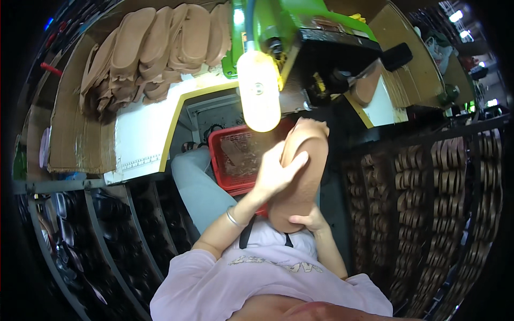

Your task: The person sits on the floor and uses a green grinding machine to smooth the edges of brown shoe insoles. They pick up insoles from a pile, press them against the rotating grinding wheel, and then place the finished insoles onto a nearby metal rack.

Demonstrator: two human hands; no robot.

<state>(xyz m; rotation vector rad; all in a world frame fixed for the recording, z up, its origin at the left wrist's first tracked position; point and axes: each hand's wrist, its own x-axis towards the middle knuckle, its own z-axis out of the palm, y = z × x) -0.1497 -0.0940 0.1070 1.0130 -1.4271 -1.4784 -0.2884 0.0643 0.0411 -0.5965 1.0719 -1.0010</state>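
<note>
A tan footbed (309,163) is held over my lap, its long side running away from me. Its far end has a ragged, wavy edge of loose material. My left hand (278,170) grips it by the left side, thumb laid across the upper face and fingers partly hidden behind it. At the near end my right hand (310,219) holds the rounded tip, thumb on top and the other fingers out of sight beneath. Both hands are closed on this one piece. A silver bangle (231,216) sits on my left wrist.
A cardboard box (64,123) at the far left holds several tan footbeds (134,43). A lit lamp (259,96) hangs before a green-and-black machine (334,48). A red crate (217,160) stands below the white table (140,134). Racks of soles (409,203) line the right, dark footwear (112,208) the left.
</note>
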